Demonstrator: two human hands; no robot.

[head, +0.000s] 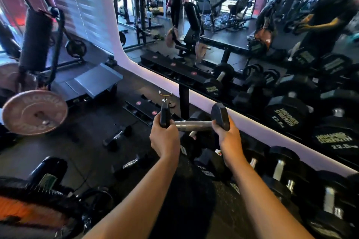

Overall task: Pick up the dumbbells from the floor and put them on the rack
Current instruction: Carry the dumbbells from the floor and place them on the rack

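Task progress: one dumbbell [195, 120] is off the floor and carried in the air, not yet on the rack [258, 159]. The job looks only partly done.
Already on the rack: several large black dumbbells [281, 165] sit in a row at the right, along the mirror [223, 25].
Still on the floor: at least two small dumbbells, one [118, 136] near the plate machine and one [134, 163] closer to the person. More may be hidden; the picture is blurred there.
Where the carried dumbbell is: held level in front of the person, above the near end of the rack, with its bar crosswise.
Left hand [165, 139]: the arm is stretched forward, and the fingers are clenched around the left head of the dumbbell from below.
Right hand [229, 139]: the arm is also stretched forward, and the fingers are wrapped on the right head, with the thumb near the bar.
Next step, as I judge: to lower it into a free place on the rack, then go back for the ones on the floor.
Risk: holding by the heads gives less grip than the bar, so it could slip.
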